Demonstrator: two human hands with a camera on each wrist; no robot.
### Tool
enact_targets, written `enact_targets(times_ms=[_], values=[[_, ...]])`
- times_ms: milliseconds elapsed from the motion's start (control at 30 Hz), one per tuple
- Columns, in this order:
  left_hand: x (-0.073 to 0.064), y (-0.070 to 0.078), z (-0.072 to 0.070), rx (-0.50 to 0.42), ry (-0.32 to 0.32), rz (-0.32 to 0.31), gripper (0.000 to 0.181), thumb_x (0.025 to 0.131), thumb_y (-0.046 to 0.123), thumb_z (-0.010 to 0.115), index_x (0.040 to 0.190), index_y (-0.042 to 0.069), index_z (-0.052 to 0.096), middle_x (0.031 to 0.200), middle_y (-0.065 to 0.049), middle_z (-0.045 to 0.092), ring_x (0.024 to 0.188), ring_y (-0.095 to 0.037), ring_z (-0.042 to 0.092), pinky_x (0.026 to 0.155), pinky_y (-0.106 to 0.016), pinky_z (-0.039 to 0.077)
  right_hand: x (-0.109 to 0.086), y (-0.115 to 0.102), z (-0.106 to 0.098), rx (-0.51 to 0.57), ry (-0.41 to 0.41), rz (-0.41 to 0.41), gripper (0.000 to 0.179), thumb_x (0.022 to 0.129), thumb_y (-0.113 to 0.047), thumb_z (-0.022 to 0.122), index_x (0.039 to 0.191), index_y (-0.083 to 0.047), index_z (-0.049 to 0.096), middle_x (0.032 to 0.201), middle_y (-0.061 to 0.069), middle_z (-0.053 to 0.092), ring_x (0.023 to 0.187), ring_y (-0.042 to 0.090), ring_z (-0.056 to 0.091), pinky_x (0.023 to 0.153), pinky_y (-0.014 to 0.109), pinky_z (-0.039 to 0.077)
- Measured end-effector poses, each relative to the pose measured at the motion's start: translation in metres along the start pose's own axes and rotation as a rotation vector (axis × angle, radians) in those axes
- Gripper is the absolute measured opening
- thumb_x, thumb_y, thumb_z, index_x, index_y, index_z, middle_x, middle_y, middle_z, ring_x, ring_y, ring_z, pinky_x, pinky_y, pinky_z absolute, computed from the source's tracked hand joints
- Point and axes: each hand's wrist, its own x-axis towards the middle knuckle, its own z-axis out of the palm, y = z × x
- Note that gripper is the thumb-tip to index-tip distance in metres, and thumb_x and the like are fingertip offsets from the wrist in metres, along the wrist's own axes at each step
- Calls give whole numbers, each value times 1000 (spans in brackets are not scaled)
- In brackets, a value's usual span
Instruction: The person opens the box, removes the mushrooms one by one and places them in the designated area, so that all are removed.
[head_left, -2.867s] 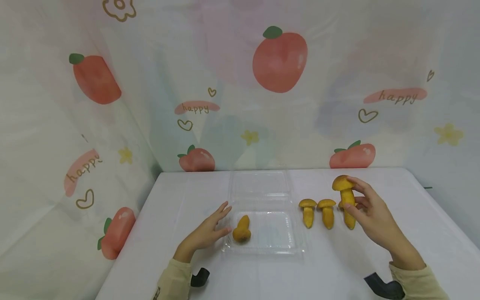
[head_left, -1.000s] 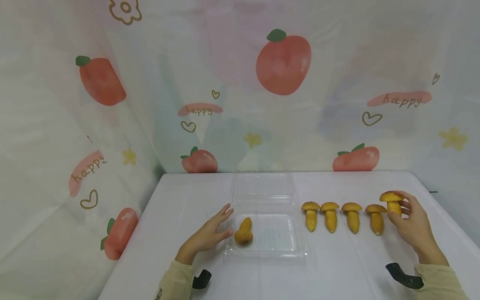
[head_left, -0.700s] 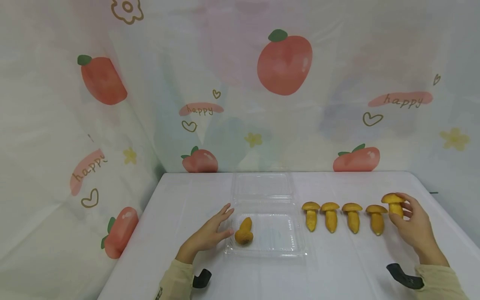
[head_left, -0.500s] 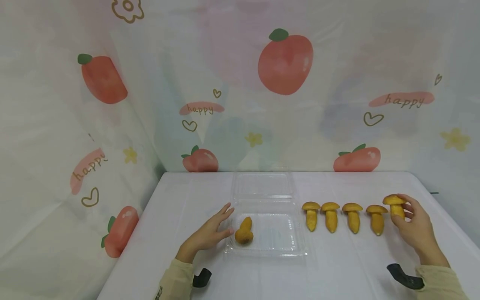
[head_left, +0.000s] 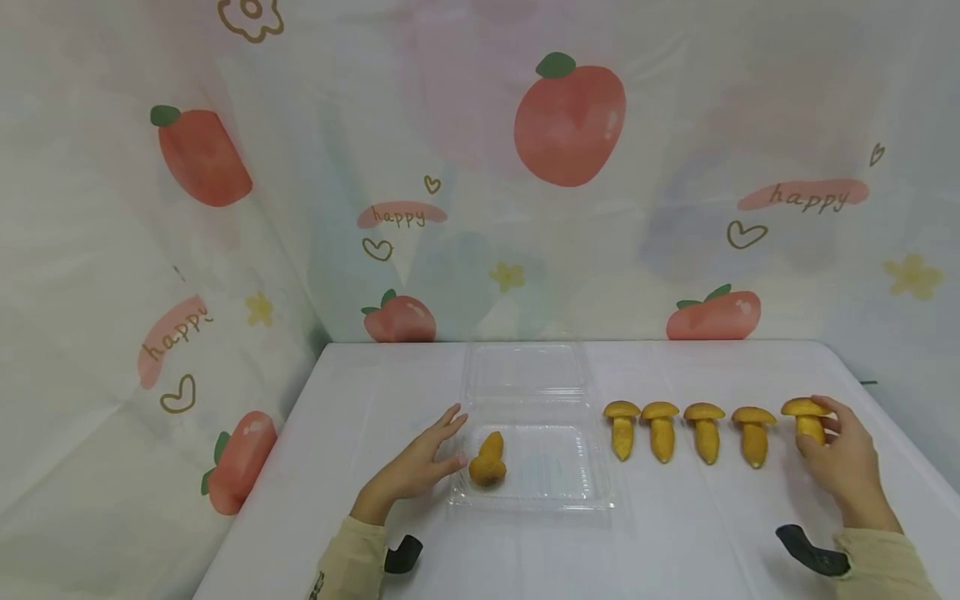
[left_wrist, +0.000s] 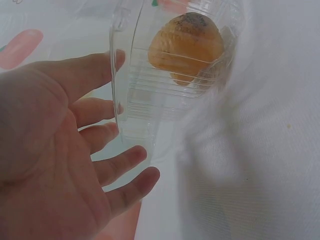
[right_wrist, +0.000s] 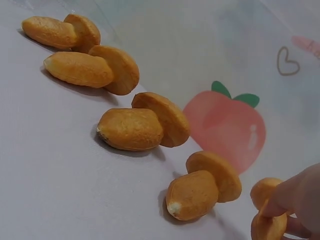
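My right hand grips a yellow mushroom at the far right end of a row, thumb on its stem and fingers behind it. In the right wrist view only part of that mushroom shows beside the fingers. Several like mushrooms lie in line to its left, caps toward the back. My left hand, fingers spread and fairly straight, rests at the left rim of a clear plastic clamshell box. One mushroom lies inside the box at the left, cap toward me; the left wrist view shows it through the clear wall.
The box's raised or laid-back lid stretches toward the rear. A white cloth covers the table. Behind it hangs a backdrop printed with fruit and "happy". A dark strap end sticks out by each sleeve.
Carrying the mushroom, my right hand has moved right and lowered it to the end of the row, past the others. My left hand has stayed at the box.
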Motion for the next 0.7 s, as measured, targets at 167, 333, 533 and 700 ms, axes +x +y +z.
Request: enact_targets(times_ms=[167, 333, 533, 700], values=[[1, 0, 0, 2, 3, 18, 66, 101, 20, 62, 156, -1, 33, 170, -19, 16, 156, -42, 19, 123, -64, 21, 1, 7, -1, -12, -32, -18, 73, 93, -4, 51, 155, 9, 17, 142, 47, 33, 118, 59, 43, 67, 14, 31], [-1, 1, 1, 6, 7, 18, 66, 101, 20, 62, 156, -1, 33, 169, -20, 16, 155, -43, 19, 123, -64, 22, 2, 13, 2, -22, -49, -22, 73, 93, -4, 51, 155, 10, 16, 139, 47, 35, 116, 57, 44, 71, 21, 37], [-1, -1, 0, 5, 13, 25, 67, 101, 22, 62, 156, -1, 33, 169, -21, 17, 155, -44, 20, 122, -64, 22, 4, 14, 5, -16, -71, -22, 72, 93, -2, 49, 155, 9, 15, 141, 48, 32, 119, 59, 43, 80, 43, 48], [1, -2, 1, 2, 1, 10, 68, 101, 23, 63, 157, 1, 33, 170, -18, 15, 156, -41, 19, 123, -63, 22, 3, 16, 8, -10, -80, 5, 72, 94, -1, 47, 157, 8, 13, 143, 48, 30, 122, 60, 40, 88, 59, 47]])
